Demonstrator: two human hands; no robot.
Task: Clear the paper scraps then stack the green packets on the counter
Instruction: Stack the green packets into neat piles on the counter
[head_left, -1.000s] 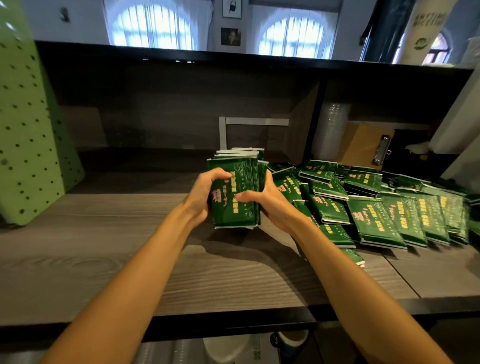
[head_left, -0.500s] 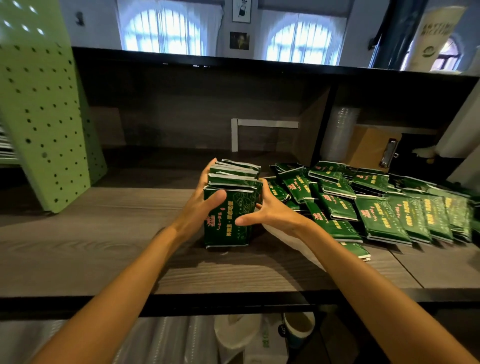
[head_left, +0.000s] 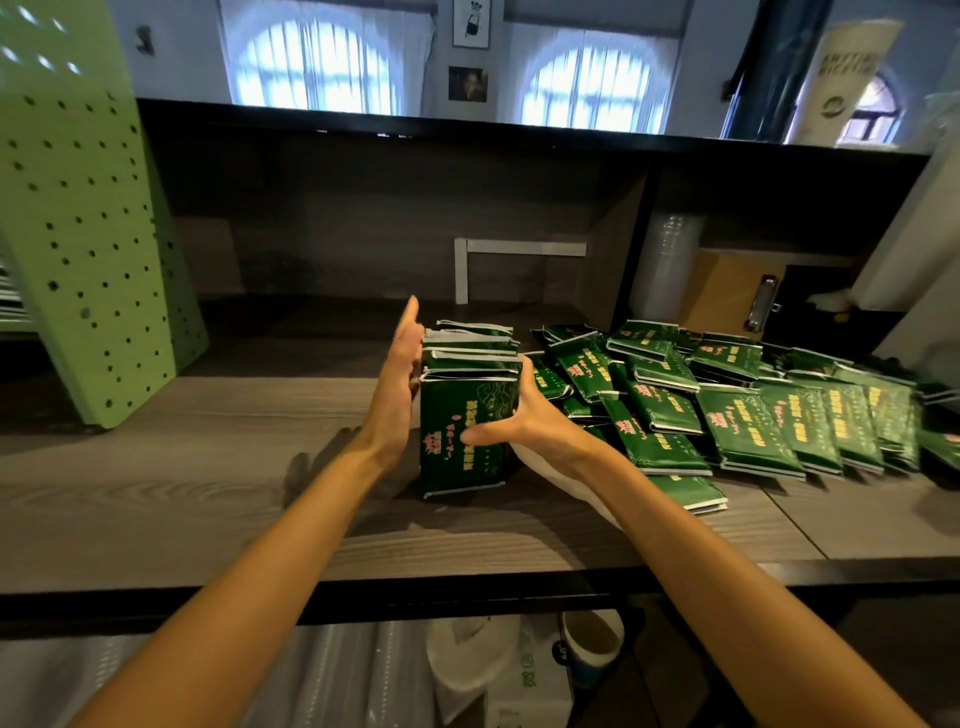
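Standing on edge on the table (head_left: 182, 493), a stack (head_left: 467, 415) of green packets sits between the two hands, near the middle of the scene. The left hand (head_left: 397, 384) lies flat against the stack's left side, fingers straight and pointing away, thumb raised. The right hand (head_left: 535, 421) grips the stack's right edge, with the thumb laid across the printed front face and the fingers wrapped up the right side. The hands are apart, with the stack pressed between them. The stack's lower edge touches the table.

Just right of the stack, loose packets (head_left: 753, 415) lie in an overlapping pile that spreads to the right edge, most of them flat and face up. A white sheet (head_left: 540, 465) shows under the right wrist, partly hidden by the arm.

A green pegboard (head_left: 88, 234) leans at the far left. A white bracket (head_left: 462, 270) stands at the back, behind the stack. A clipboard (head_left: 732, 296) leans at the far right. Below the table's near edge sits a cup (head_left: 592, 644).
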